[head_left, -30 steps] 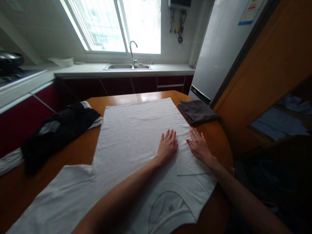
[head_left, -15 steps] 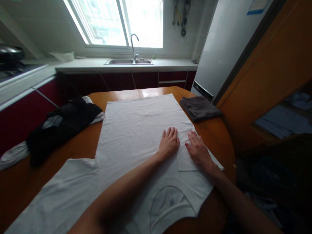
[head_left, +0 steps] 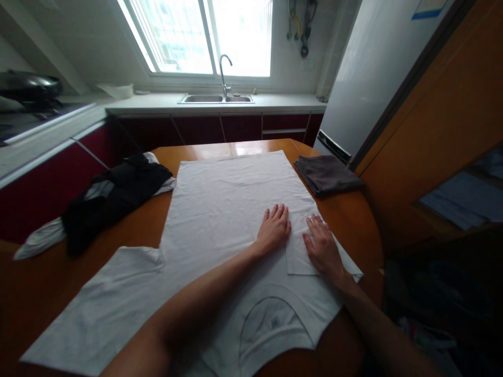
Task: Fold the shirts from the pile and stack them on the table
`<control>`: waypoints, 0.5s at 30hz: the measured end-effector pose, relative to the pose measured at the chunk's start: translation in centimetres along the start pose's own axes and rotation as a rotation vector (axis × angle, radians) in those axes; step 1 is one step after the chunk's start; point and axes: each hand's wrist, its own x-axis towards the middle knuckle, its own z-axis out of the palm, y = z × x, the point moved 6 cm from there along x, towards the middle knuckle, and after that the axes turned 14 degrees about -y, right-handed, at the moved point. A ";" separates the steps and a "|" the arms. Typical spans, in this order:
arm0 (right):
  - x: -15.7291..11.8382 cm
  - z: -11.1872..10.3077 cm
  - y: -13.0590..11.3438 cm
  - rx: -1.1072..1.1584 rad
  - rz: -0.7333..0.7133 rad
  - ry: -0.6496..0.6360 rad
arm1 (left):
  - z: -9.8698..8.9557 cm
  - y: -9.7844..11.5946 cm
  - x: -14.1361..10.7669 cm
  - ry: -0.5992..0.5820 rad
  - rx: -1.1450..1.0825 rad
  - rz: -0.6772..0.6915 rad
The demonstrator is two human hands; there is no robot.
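Note:
A white T-shirt (head_left: pixel 220 204) lies spread over the wooden table, its neckline toward me. The sleeve on the right is folded inward onto the body, while the left sleeve (head_left: pixel 102 288) reaches out toward the near left. My left hand (head_left: pixel 274 229) rests flat on the shirt beside the folded sleeve's inner edge, fingers stretched forward. On the folded sleeve (head_left: pixel 298 256) lies my right hand (head_left: pixel 323 246), palm down with its fingers extended. Neither hand grips the cloth. My left forearm crosses over the shirt and covers part of it.
A folded dark grey garment (head_left: pixel 328 175) sits at the table's right. Black and white clothes (head_left: pixel 113 196) lie heaped on the left. Beyond the wooden table (head_left: pixel 346 214) are a counter with a sink (head_left: pixel 204 98), a stove at left and a fridge (head_left: pixel 359 78).
The camera view has turned slightly left, so the surroundings sit farther right. My right hand has shifted very slightly on the folded sleeve; my left hand stays in place on the shirt.

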 end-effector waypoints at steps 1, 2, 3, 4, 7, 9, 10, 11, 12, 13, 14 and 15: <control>0.0 0.0 0.1 0.011 -0.004 0.014 | -0.1 -0.2 0.1 0.002 -0.032 -0.016; 0.0 0.0 0.1 0.018 -0.008 0.017 | -0.2 -0.5 0.3 0.010 -0.073 -0.040; 0.1 0.2 0.1 0.019 -0.008 0.013 | -0.4 -0.8 0.5 0.024 -0.123 -0.070; 0.1 0.3 0.1 0.013 -0.006 0.000 | -0.5 -1.2 0.7 0.041 -0.178 -0.104; 0.1 0.8 -0.1 -0.020 0.001 -0.059 | -1.2 -2.1 1.2 0.079 -0.341 -0.187; 0.0 0.9 -0.3 -0.036 0.011 -0.087 | -2.2 -2.7 1.4 0.109 -0.456 -0.218; -0.1 0.9 -0.4 -0.037 0.016 -0.093 | -3.0 -3.0 1.4 0.136 -0.515 -0.224; -0.1 0.9 -0.5 -0.035 0.020 -0.095 | -4.0 -3.4 1.3 0.171 -0.566 -0.222; -0.2 0.8 -0.6 -0.031 0.023 -0.094 | -5.2 -3.9 1.0 0.211 -0.601 -0.211; -0.2 0.7 -0.6 -0.027 0.021 -0.091 | -6.7 -4.3 0.6 0.251 -0.615 -0.186; -0.2 0.6 -0.6 -0.023 0.019 -0.082 | -8.2 -4.8 -0.1 0.284 -0.609 -0.153; -0.3 0.4 -0.7 -0.022 0.016 -0.066 | -9.8 -5.3 -1.0 0.309 -0.588 -0.112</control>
